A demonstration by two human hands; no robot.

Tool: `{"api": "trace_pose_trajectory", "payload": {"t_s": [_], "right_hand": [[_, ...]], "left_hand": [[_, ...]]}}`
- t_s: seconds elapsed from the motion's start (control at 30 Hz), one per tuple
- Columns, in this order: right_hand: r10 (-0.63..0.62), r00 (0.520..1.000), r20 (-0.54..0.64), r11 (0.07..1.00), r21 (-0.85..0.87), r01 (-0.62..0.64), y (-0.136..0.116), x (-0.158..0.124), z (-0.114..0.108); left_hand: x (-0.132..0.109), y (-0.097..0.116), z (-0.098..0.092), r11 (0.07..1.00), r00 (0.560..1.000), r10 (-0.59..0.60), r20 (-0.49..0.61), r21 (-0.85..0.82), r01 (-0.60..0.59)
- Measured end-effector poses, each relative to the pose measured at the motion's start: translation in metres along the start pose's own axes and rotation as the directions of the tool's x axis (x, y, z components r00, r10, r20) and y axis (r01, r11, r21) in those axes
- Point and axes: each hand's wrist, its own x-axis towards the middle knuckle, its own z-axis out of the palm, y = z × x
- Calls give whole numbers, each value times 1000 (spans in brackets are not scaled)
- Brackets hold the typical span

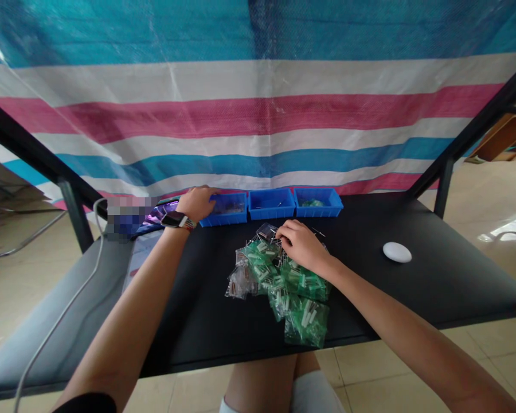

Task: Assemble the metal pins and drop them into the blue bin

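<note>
My left hand (pixel 196 203), with a watch (pixel 174 219) on its wrist, reaches over the left end of the left blue bin (pixel 224 219). Its fingers look stretched out and apart over the rim, and nothing shows in them. My right hand (pixel 301 243) is at the top of a pile of small plastic packets. Its fingers are curled together, and whatever they may grip is hidden. Green packets (pixel 307 321) with pale sticks inside make up much of the pile. Clear packets (pixel 242 280) with brownish pieces lie on its left side, and thin metal pins (pixel 319 232) stick out near my right hand.
Small items lie in the middle blue bin (pixel 272 214), and green packets in the right blue bin (pixel 318 212). A white oval object (pixel 397 252) sits on the black table (pixel 361 223) at right. A lit screen (pixel 161 213) and cable (pixel 90 269) are at left. Striped sheeting (pixel 266 120) hangs behind.
</note>
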Motion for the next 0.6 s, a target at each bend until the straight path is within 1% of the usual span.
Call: {"api": "trace_pose_trajectory", "payload": {"t_s": [0.07,0.13,0.3,0.5,0.6], "right_hand": [[-2,1000,-1,1000,-2,2,-1,0,0],[-3,1000,2,1000,-2,3,-1,0,0],[-1,1000,7,1000,-2,1,-2,0,0],[4,1000,-3,1000,-12,-4,-2,0,0],[12,1000,-20,999,-33,-13,0,1,2]], "left_hand": [[-2,5,-6,999,999,-30,-10,41,31],[-4,6,-13,997,999,-28,-22,66,29],[-2,-5,-27,999,996,14,-83,51,-10],[4,-17,-29,997,993,72,-95,12,-71],[6,-20,-27,997,992,74,-98,1,-74]]}}
